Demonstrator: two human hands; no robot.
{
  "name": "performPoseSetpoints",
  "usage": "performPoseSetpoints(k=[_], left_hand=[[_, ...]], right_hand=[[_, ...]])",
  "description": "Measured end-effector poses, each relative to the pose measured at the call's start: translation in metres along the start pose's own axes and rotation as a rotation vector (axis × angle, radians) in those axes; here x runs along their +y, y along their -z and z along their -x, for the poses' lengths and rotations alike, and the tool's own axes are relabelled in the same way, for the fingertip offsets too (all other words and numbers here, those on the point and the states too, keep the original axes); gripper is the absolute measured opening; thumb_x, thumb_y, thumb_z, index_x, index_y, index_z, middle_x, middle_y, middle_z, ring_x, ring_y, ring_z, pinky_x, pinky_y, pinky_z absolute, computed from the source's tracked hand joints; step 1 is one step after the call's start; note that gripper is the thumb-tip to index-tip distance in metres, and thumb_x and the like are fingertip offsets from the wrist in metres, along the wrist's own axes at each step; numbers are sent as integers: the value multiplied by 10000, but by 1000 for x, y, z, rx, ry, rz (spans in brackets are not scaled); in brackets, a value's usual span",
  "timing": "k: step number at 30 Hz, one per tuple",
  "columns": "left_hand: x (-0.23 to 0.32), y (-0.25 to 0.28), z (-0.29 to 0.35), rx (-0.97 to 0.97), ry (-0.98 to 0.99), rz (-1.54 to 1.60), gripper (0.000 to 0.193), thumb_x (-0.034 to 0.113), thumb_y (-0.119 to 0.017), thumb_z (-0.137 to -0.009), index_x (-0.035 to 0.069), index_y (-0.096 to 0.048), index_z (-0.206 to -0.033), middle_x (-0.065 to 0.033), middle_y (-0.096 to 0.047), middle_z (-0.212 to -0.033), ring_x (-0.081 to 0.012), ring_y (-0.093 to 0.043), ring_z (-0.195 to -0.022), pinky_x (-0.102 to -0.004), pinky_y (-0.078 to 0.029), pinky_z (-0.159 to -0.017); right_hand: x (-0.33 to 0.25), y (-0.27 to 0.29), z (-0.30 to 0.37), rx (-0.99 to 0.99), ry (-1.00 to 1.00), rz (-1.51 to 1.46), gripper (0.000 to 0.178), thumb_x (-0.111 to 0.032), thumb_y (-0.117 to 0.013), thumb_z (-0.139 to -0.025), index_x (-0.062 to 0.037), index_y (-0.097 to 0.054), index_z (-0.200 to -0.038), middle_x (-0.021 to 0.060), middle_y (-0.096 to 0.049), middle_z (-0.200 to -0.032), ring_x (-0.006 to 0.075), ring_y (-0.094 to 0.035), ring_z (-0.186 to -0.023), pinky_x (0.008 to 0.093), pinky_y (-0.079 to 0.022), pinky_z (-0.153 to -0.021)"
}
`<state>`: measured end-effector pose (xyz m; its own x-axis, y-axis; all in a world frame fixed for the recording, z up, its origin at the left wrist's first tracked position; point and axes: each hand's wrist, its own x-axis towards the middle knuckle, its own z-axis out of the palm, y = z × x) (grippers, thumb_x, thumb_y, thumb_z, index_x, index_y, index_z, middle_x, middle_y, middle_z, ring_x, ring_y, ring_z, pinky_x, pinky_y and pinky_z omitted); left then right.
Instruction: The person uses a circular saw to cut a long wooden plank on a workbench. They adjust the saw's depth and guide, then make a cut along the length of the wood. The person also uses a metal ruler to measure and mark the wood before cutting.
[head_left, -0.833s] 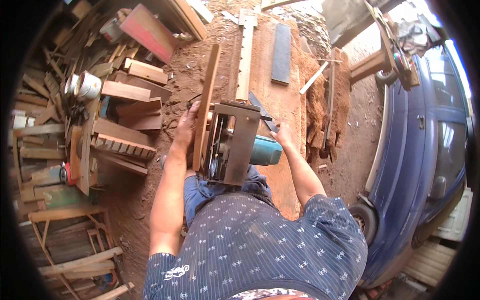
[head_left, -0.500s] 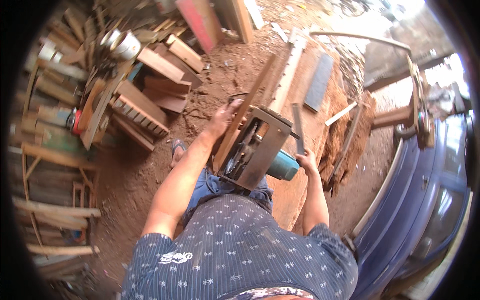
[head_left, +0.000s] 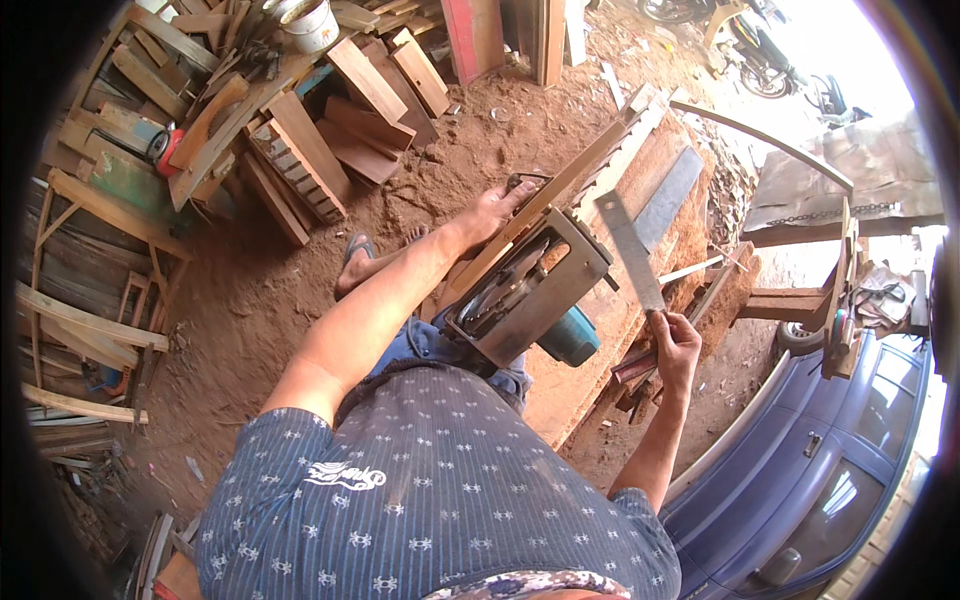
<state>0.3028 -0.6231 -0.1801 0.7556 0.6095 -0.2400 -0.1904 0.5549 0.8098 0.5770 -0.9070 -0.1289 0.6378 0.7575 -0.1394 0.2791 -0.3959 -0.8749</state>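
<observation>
My right hand (head_left: 676,345) is closed round one end of a flat grey metal strip (head_left: 630,250), which has a small hole near its far end. My left hand (head_left: 493,212) is closed beside a long wooden board (head_left: 548,212), next to a small dark part (head_left: 520,181). What its fingers grip is partly hidden. Between my hands a circular saw with a metal base plate (head_left: 545,292) and a teal motor housing (head_left: 572,337) sits with its base toward me, alongside the board. Its blade (head_left: 500,290) shows through the opening in the plate.
A dark flat plate (head_left: 668,198) lies on the wooden bench (head_left: 590,385). Stacked boards (head_left: 310,150) and a white bucket (head_left: 312,28) stand at the far left. A blue vehicle (head_left: 800,450) is on the right. Motorbikes (head_left: 765,65) are at the back right.
My right hand has risen and moved right with the metal strip, swinging it clear of the saw. My left hand stays by the board. The whole view has shifted.
</observation>
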Motion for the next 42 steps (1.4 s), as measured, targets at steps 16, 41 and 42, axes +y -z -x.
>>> performPoseSetpoints(k=[16,41,42], left_hand=[[-7,5,-7,-22,22,115,424,390,-583,-1020,60,-618,-1284,-40,-705,-1111,-100,-656,-977,-262,-543,-845],[-4,5,4,15,-78,-98,524,484,-584,-998,15,-653,-1223,-38,-711,-1024,-77,-646,-888,-230,-538,-778],[-2,3,6,20,-78,-107,542,501,-587,-992,11,-657,-1214,-39,-712,-1023,-81,-647,-885,-233,-537,-782]], right_hand=[[-26,-27,1,-212,-52,192,368,-341,-787,-882,21,-733,-923,-16,-616,-655,56,-526,-604,244,-400,-550],[-33,-30,2,-244,-126,235,449,-407,-784,-861,21,-745,-991,32,-652,-687,99,-579,-638,285,-463,-606],[-33,-30,3,-252,-132,235,449,-408,-783,-861,19,-745,-992,29,-650,-686,98,-577,-638,284,-462,-605]])
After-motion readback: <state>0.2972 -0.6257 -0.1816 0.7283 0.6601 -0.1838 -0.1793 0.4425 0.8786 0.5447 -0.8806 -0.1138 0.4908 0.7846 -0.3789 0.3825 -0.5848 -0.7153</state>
